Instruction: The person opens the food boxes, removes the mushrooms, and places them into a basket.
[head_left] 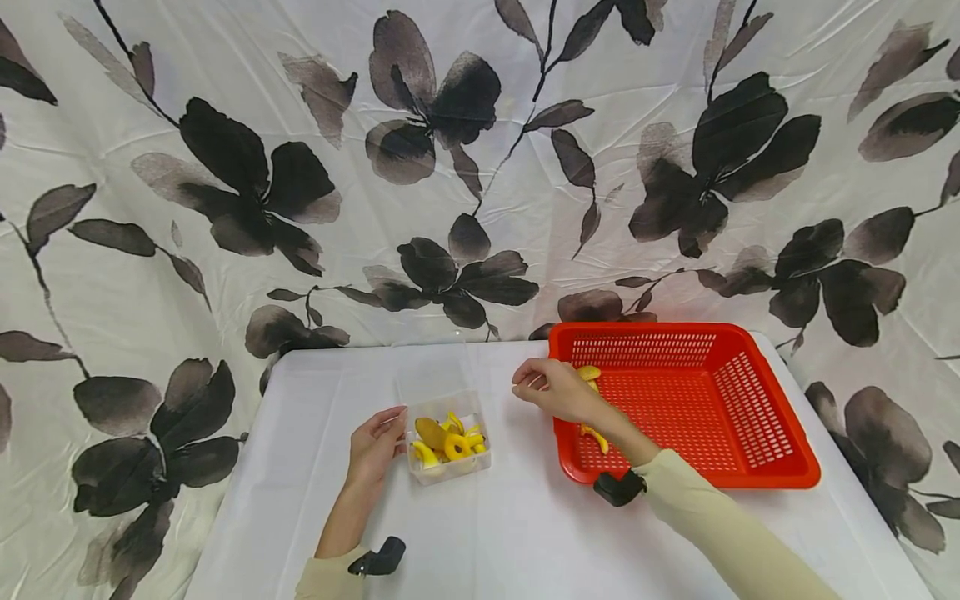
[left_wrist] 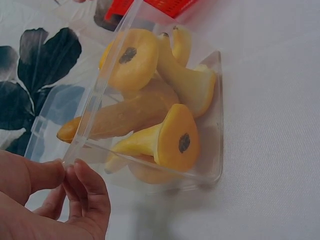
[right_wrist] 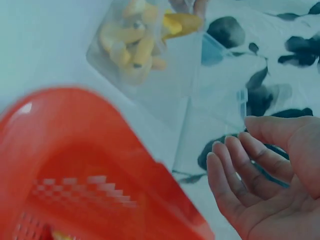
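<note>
A clear plastic box holds several yellow pieces, some flared at one end like mushrooms with a dark spot, one long and brownish yellow. Its clear lid stands open behind it. At the box's left side, my left hand pinches the rim between thumb and fingers; the left wrist view shows this grip close up. My right hand hovers over the left edge of the red basket, fingers loosely curved and holding nothing. Under that arm, a few yellow pieces lie inside the basket.
The basket, with slotted walls, sits on the right of a white-covered table. Behind the table hangs a white cloth with dark flowers. A dark band-mounted device is on my right wrist.
</note>
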